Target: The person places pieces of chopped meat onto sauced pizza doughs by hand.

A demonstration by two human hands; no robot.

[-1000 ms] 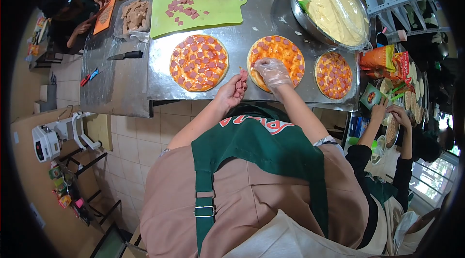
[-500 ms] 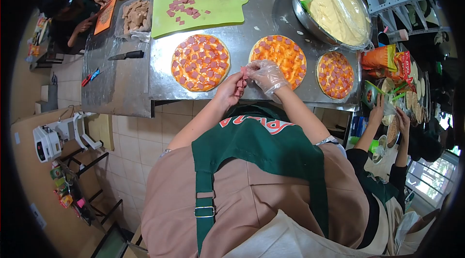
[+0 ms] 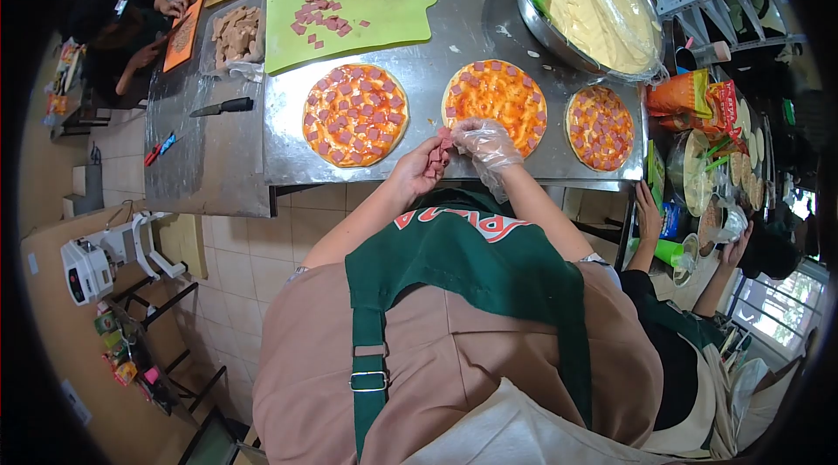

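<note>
My bare left hand [image 3: 421, 165] is closed around several small pink squares of ham [image 3: 442, 149]. Beside it, my right hand [image 3: 485, 149] wears a clear plastic glove, and its pinched fingertips touch the ham at the left hand's fingers. Both hands are at the near edge of the middle pizza [image 3: 493, 103], which has sauce and ham squares mostly along its upper rim; the gloved hand covers its lower left part. The left pizza [image 3: 356, 115] and the smaller right pizza [image 3: 600, 128] carry ham squares all over.
Beyond the pizzas lie a green cutting board [image 3: 384, 11] with ham squares and a steel bowl [image 3: 546, 39] of pale dough under plastic wrap. Leftward are a knife [image 3: 223, 106], a tub of meat pieces [image 3: 236, 33] and a co-worker at an orange board [image 3: 182, 37]. Another co-worker's hands [image 3: 648, 216] are at right.
My hands have drawn slightly apart and back from the middle pizza. The view has shifted a little. The right co-worker's hands have moved apart and lower.
</note>
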